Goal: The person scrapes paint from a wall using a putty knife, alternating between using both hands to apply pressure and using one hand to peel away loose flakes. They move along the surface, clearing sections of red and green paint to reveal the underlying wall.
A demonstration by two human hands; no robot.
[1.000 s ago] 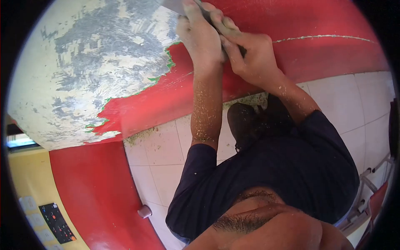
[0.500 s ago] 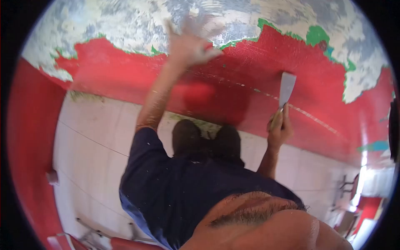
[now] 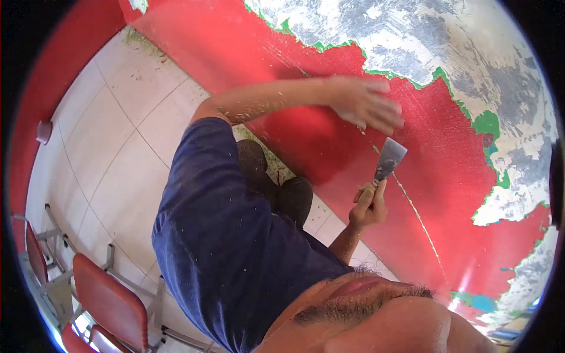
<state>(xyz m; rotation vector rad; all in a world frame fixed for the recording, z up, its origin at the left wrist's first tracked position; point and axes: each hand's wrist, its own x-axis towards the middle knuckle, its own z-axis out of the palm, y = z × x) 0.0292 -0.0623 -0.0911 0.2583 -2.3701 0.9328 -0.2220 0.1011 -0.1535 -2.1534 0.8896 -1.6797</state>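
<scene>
Left hand (image 3: 366,105) flat on the wall (image 3: 329,141), just above the scraper (image 3: 387,160). Right hand (image 3: 368,205) below, gripping the scraper handle, blade against the wall (beside a scratch line). Tiled floor (image 3: 100,147) left of the wall; chairs (image 3: 106,300) at lower left, behind the person.

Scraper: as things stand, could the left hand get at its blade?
Probably yes. The left hand is flat on the red wall just above the scraper, which the right hand holds by the handle; nothing lies between them.

scraper (image 3: 388,159) handle hidden in fist
</scene>
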